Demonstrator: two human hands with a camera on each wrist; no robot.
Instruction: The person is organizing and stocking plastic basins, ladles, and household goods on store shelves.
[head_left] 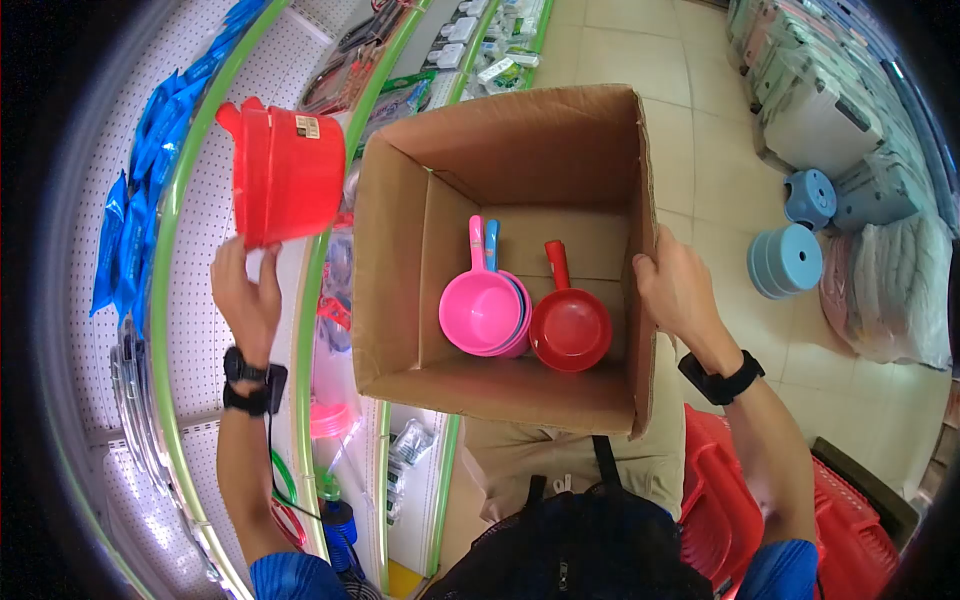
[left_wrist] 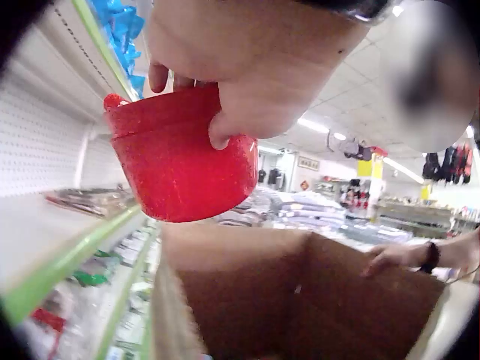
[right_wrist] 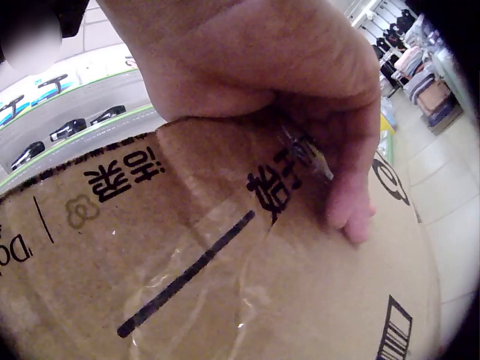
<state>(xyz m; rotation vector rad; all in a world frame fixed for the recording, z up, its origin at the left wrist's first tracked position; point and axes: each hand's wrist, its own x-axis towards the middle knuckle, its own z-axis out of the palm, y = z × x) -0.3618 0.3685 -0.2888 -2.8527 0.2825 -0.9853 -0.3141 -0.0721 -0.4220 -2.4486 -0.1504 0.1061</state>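
My left hand (head_left: 248,290) pinches the edge of a red plastic dipper (head_left: 288,175), thumb on one side of its wall. It is deep and round, with a pale sticker, held up left of an open cardboard box (head_left: 400,260). My right hand (head_left: 680,290) grips the box's right wall at the top edge, fingers over the printed outside (right_wrist: 202,247) in the right wrist view. Inside the box lie a pink dipper (head_left: 478,310), with a blue handle (head_left: 492,245) beside its own, and a red dipper (head_left: 570,330) to their right.
Shelves with green edges (head_left: 300,400) run along the left, bearing blue packets (head_left: 150,150) and packaged goods. Blue stools (head_left: 785,260) and wrapped storage bins (head_left: 815,115) stand on the tiled floor at right. Red plastic baskets (head_left: 710,490) are low, close by my right arm.
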